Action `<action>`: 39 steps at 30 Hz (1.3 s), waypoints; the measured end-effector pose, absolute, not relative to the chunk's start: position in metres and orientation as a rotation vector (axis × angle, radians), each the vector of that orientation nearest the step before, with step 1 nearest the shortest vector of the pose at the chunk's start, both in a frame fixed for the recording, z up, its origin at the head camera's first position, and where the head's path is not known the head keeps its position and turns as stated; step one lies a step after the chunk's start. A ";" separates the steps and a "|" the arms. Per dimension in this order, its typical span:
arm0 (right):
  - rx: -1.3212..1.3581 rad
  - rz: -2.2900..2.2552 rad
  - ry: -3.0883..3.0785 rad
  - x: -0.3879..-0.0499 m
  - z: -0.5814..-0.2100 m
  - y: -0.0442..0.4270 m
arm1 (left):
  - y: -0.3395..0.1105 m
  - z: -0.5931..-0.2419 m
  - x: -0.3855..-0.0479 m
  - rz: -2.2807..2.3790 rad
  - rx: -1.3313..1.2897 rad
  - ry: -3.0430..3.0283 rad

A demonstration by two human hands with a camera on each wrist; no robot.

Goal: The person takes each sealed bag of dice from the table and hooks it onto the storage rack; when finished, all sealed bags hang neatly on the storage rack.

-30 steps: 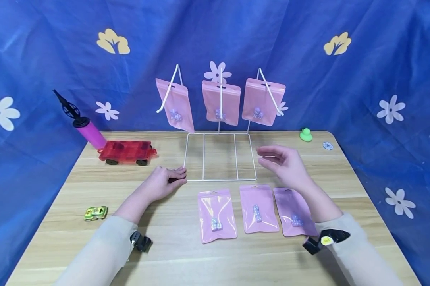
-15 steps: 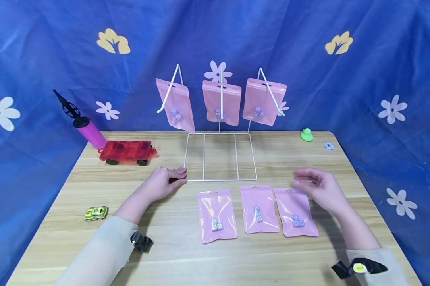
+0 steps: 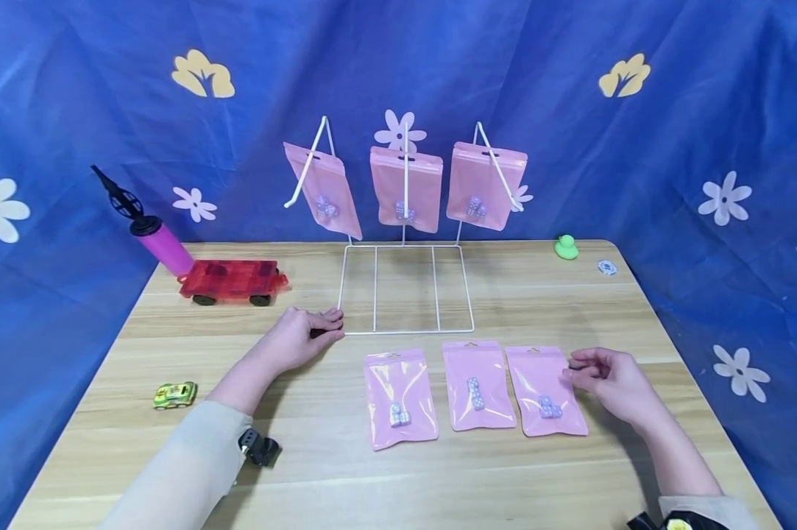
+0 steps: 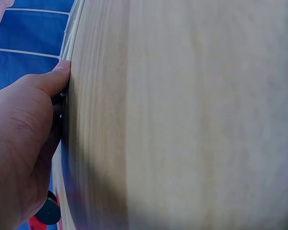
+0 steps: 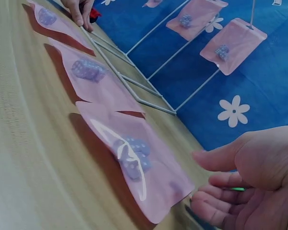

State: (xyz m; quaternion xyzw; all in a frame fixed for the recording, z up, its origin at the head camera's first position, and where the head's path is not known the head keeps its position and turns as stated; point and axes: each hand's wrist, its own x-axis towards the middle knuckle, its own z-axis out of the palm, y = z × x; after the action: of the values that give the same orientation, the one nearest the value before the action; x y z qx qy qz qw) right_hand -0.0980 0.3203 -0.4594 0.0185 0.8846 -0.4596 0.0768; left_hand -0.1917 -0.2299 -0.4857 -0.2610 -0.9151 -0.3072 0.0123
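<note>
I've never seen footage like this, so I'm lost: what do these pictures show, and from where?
There is no machine here: a person works bare-handed. The wide view comes from the person's head, looking down; the close views come from the wrist cameras. On the wooden table stands a white wire rack with three hanging bags; three flat bags lie in front of it. Nearby are a red toy cart, a pump, a toy car, a green duck and a small round chip. The left hand pinches the rack's near left corner. The right hand, holding nothing, is beside the rightmost flat bag; whether it touches is hard to tell.
</note>
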 end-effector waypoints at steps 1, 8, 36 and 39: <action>0.080 -1.388 2.624 -0.097 -0.461 0.320 | -0.230 -0.485 -0.192 -0.956 -0.815 -2.851; 0.200 -1.396 2.522 -0.095 -0.468 0.318 | -0.230 -0.485 -0.192 -0.941 -0.815 -2.855; 0.157 -1.649 2.407 -0.094 -0.465 0.325 | -0.229 -0.484 -0.190 -0.952 -0.798 -2.866; 0.115 -1.661 2.433 -0.096 -0.464 0.328 | -0.229 -0.483 -0.190 -0.954 -0.794 -2.884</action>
State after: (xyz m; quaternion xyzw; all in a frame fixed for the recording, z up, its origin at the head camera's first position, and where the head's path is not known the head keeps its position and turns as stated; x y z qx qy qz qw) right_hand -0.0957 0.3280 -0.4638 0.0388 0.8213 -0.5610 0.0966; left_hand -0.1904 -0.2288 -0.4829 -0.2530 -0.9185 -0.3039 0.0007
